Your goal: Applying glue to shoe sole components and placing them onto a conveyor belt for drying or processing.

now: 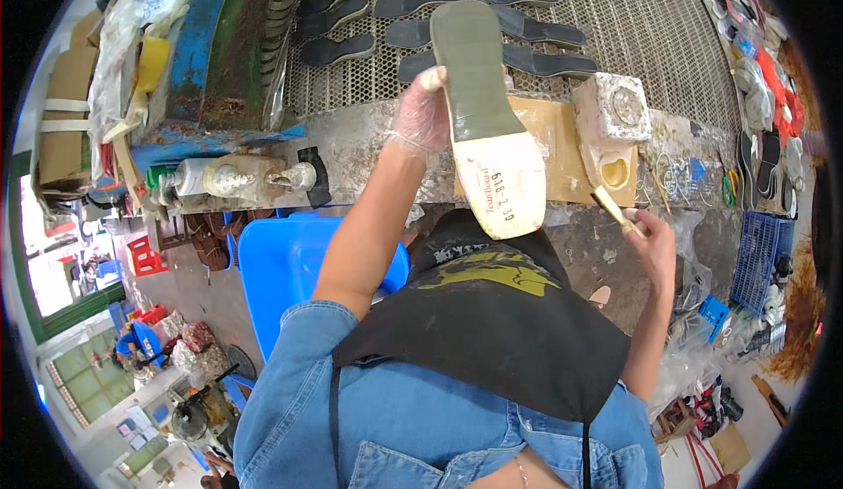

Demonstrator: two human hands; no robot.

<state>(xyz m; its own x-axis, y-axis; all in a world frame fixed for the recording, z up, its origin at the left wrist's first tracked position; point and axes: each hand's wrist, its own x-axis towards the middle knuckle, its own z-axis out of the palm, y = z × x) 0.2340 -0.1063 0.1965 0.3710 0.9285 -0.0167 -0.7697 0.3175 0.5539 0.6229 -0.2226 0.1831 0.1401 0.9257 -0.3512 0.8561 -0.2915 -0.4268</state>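
Observation:
My left hand point(420, 118), in a thin clear glove, holds a shoe insole point(481, 76) by its edge, thumb on the near face. The insole stands tilted up in front of my apron; one end is grey-green, the other cream-white with printing. In my right hand point(652, 241) is a small brush point(617, 213), its dark bristle end pointing up and left, apart from the insole. Just beyond the brush sits a crusted white container point(612, 107) with a hollow of yellowish glue-like liquid point(614, 171), on a tan cardboard sheet point(555, 138).
Several dark insoles point(420, 2) lie on a metal mesh belt point(650, 15) beyond the worn bench edge point(347, 129). Glue-smeared bottles point(237, 176) lie at the left. Green-handled scissors point(729, 187) and strips are at the right. A blue plastic chair point(281, 261) stands below the bench.

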